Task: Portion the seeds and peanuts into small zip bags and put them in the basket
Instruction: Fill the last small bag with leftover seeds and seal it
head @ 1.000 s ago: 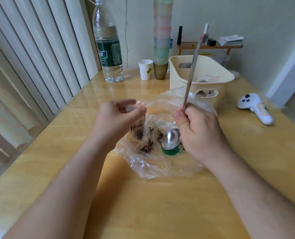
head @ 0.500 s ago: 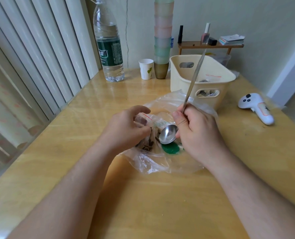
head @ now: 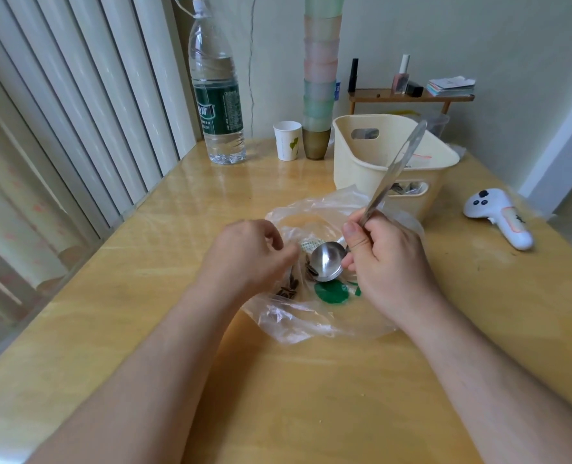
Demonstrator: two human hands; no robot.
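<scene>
Seeds are lying dark and striped inside a large clear plastic bag that is spreading crumpled across the middle of the wooden table, with a few more showing at the left hand's lower edge. The right hand is gripping a long steel spoon low on its handle, fingers curled round it, the bowl sitting among the seeds and the handle slanting up across the front of the cream basket. The left hand is curling its fingers just beside the spoon bowl; it appears to be pinching plastic, though whether that is a small zip bag cannot be told, since the hand is hiding it. Broad bare tabletop is lying open toward the viewer, and more is stretching to the left as far as the table's edge by the vertical blinds.

Dark pieces are showing through the basket's front handle slot, too small to identify. Behind the basket a low wooden shelf is carrying small bottles and papers. A tall water bottle, a paper cup and a stack of pastel cups, cut off at the top, are standing at the far edge by the pale wall. A white controller is lying well apart on the right.
</scene>
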